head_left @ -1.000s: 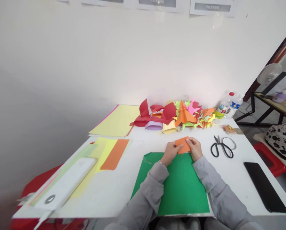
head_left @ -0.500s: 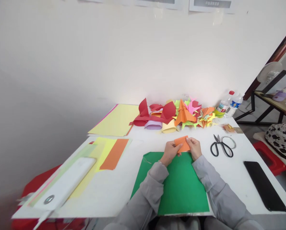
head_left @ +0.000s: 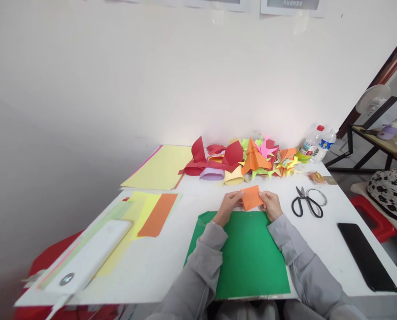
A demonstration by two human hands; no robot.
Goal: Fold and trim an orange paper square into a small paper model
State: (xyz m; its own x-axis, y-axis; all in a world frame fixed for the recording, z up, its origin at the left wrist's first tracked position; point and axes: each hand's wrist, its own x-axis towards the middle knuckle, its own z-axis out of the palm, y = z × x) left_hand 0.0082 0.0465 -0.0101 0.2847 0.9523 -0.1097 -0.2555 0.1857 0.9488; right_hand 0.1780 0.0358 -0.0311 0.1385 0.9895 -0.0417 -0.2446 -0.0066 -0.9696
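A small orange square of paper (head_left: 251,198) is held up between both hands, over the far edge of a green mat (head_left: 252,258). My left hand (head_left: 229,206) pinches the paper's left edge between thumb and fingers. On the other side, my right hand (head_left: 271,204) grips the right edge the same way. Folded layers in the paper are too small to make out.
Scissors (head_left: 307,203) and a black phone (head_left: 367,257) lie to the right. Orange paper strips (head_left: 157,215) and a white power bank (head_left: 92,255) are on the left. Behind are red paper shapes (head_left: 213,162), an orange folded plane (head_left: 255,159) and two bottles (head_left: 310,144).
My left hand has shifted left, to the paper's edge, and its thumb no longer lies across the front. More of the orange face shows now.
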